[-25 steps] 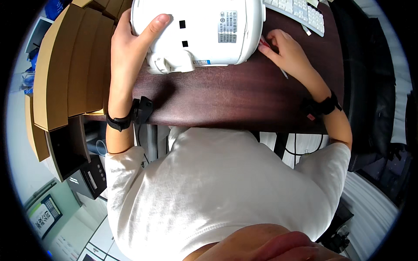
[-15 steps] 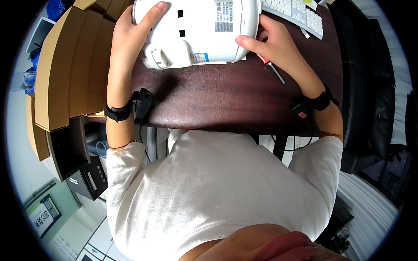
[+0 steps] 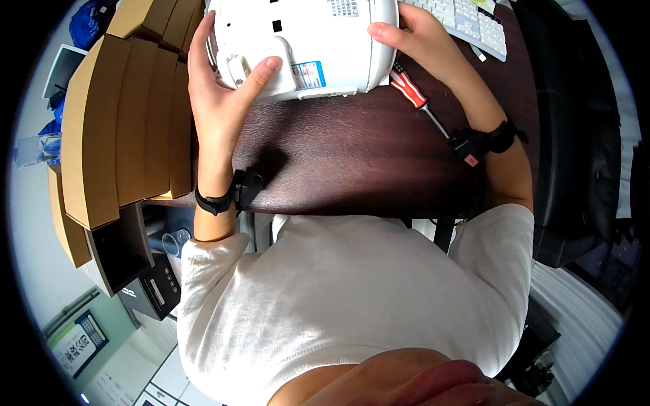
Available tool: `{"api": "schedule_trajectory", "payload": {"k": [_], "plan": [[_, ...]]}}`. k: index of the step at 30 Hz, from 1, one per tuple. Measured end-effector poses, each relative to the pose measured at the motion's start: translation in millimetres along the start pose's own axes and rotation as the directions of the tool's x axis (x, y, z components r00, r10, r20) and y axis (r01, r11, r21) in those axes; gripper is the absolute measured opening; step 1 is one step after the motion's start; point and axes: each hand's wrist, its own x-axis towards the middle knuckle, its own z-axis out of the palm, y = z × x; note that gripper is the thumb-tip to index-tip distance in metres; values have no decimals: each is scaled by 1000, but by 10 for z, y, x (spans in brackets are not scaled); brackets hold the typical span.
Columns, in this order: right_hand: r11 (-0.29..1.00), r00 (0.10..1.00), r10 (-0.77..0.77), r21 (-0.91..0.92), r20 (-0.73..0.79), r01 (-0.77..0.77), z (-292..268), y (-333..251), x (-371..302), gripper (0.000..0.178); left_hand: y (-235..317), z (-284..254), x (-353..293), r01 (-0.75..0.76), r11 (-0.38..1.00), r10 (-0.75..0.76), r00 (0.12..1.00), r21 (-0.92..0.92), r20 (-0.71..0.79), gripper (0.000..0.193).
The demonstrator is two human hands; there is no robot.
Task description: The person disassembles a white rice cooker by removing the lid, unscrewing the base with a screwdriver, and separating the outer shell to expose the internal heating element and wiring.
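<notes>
A white rounded appliance [image 3: 318, 40] fills the top middle of the view and is cut off by the upper edge. Its visible side carries a grey printed label, a blue-edged sticker, small dark squares and a raised socket-like part near the lower left. My left hand [image 3: 227, 88] grips its left side, thumb pressed on the raised part. On the right side, my right hand [image 3: 413, 34] holds the casing with its thumb on the edge; its other fingers are partly hidden. A red-handled screwdriver [image 3: 408, 89] lies on the table below my right hand, beside the appliance.
The dark brown table [image 3: 338, 159] lies before me. A white keyboard [image 3: 467, 27] stands at its far right. Brown cardboard boxes [image 3: 101, 128] line the left side, and black upholstery [image 3: 569, 135] borders the right. Straps with small black devices circle both wrists.
My left hand has slid nearer along the appliance, its thumb now on the raised part. The appliance sits slightly higher in view and tilted differently. More of the screwdriver shows.
</notes>
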Motion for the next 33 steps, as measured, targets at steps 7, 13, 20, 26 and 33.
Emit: {"api": "schedule_trajectory", "payload": {"k": [7, 13, 20, 26, 33], "plan": [[928, 978, 125, 330, 167, -175, -140, -240, 9, 52, -124, -94, 23, 42, 999, -42, 999, 17, -9, 80], [944, 950, 109, 269, 293, -191, -258, -169, 73, 55, -164, -95, 67, -42, 997, 45, 998, 65, -50, 80], [972, 979, 202, -121, 6, -200, -58, -86, 69, 103, -132, -19, -333, 129, 983, -147, 979, -130, -139, 77], [995, 990, -63, 65, -124, 71, 152, -95, 30, 85, -55, -21, -319, 110, 993, -113, 991, -46, -66, 40], [923, 927, 231, 368, -294, -113, 43, 134, -81, 74, 460, 194, -53, -162, 937, 197, 977, 311, -83, 50]]}}
